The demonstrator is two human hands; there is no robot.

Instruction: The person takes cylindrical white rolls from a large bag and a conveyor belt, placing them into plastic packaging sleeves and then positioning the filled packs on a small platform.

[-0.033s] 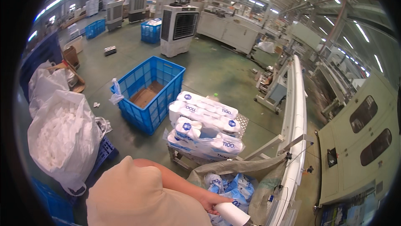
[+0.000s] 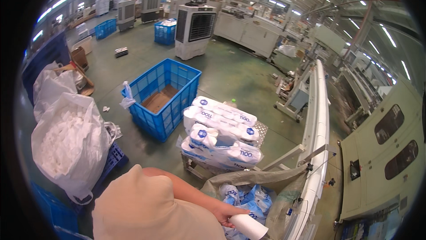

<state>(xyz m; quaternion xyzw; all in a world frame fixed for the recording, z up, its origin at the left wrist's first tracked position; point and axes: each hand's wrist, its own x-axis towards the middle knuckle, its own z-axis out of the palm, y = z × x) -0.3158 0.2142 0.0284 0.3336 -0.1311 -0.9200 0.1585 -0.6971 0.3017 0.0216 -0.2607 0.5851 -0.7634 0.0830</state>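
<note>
Taking the middle of the view as the clock's centre, the pale green machine cabinet stands at four o'clock, and the long white rail runs between it and the centre. The bulging white bag sits at eight o'clock, the blue crate at nine, on the floor. At five o'clock a grey-green sack gapes, with blue-and-white wrappers inside. Just below the centre, wrapped packs lie stacked on a low counter with a perforated top. At six o'clock the left hand has its grip closed on one end of the white roll, which slants toward five o'clock in front of the sack's mouth; whether it touches the wrappers I cannot tell. The right hand is out of view. The roll looks soft, so light, even finger pressure should spare it dents, and its free end is best held clear of the sack's edge.
</note>
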